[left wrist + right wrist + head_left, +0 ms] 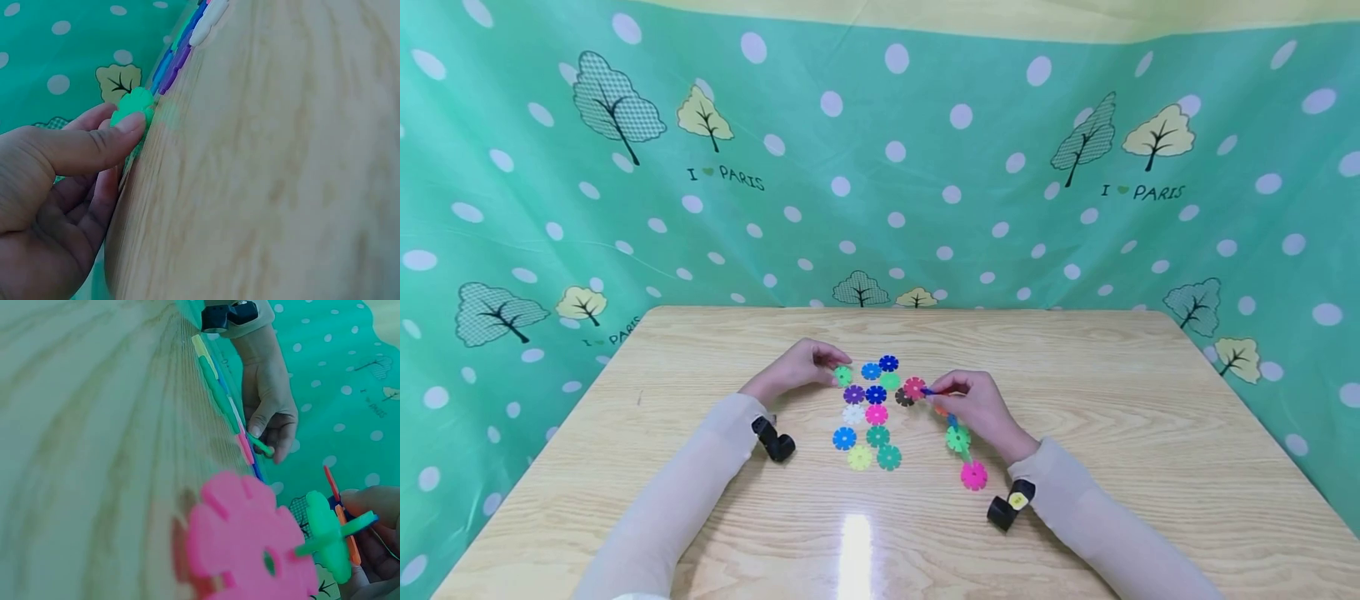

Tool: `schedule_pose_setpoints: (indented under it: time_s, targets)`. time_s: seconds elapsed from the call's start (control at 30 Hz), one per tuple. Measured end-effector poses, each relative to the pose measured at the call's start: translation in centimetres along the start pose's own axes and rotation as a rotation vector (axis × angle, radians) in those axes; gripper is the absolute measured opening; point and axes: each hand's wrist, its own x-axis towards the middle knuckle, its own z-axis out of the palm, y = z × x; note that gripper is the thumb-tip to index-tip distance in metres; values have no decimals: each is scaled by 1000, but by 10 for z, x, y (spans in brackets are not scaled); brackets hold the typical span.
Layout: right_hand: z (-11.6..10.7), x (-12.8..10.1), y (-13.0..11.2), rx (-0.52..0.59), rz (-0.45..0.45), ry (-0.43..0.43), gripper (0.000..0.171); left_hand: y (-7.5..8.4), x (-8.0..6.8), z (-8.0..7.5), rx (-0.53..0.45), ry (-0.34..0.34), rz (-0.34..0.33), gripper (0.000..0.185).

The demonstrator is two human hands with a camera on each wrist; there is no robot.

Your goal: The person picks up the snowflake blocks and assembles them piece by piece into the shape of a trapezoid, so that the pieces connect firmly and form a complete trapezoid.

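My left hand (811, 364) pinches a green notched plastic disc (133, 103) between thumb and fingers, at the left edge of a flat group of discs. My right hand (976, 406) pinches a dark blue disc (928, 391) belonging to a chain of interlocked discs. Down from those fingers the chain passes through orange, blue and green pieces (958, 438) to a pink disc (973, 476) at its near end. Close up in the right wrist view, this pink disc (240, 540) fills the foreground. A red disc (914, 387) lies just left of the right fingertips.
Between my hands, several loose discs lie flat on the wooden table (730, 500), among them a purple disc (854, 394), a white disc (853, 414) and a yellow disc (860, 457). A black-brown disc (904, 397) is near the red one. A polka-dotted green cloth (880, 175) hangs behind the table.
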Motion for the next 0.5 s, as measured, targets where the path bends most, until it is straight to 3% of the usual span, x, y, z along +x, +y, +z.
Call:
schedule_pose_setpoints:
  time_s: [0.23,0.5]
  targets:
    - [-3,-4,-8,16,-7,9,10,1,-8,-3,-55,-8,-22,38]
    - [-7,7,24,51,-41,-20,11,14,-18,1,-64,6,7,39]
